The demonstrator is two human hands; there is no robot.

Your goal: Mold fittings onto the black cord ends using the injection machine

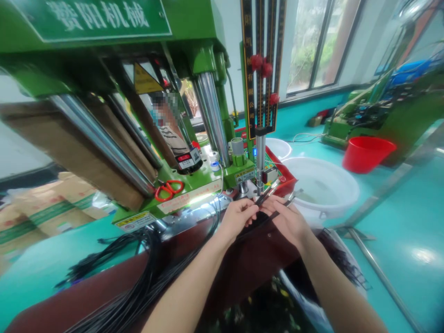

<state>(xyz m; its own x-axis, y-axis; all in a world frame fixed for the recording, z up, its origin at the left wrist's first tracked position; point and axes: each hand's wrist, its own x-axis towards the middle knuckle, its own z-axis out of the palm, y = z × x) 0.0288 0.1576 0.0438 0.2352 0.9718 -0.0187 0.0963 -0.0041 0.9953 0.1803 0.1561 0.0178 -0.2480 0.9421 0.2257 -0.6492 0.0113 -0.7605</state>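
My left hand [240,215] is closed in a pinch around black cables [260,200] with shiny metal ends, which point up and to the right. Just beside it, my right hand [289,219] has its thumb laid over another black cable, whose silvery tip pokes out past the fingers. Some of its fingers reach behind the cables in my left hand and are partly hidden. A long bundle of black cables [156,282] trails across the dark red tabletop [114,286] under my left forearm. Both hands are in front of the metal injection nozzle post [261,159] of the green machine [194,27].
Orange-handled scissors [169,190] lie on the machine's base. A second cable bundle [114,249] hangs at the left. White tubs [322,182] and a red bucket [367,152] stand to the right. Cartons [58,208] sit at the left; a person [169,129] is behind the machine.
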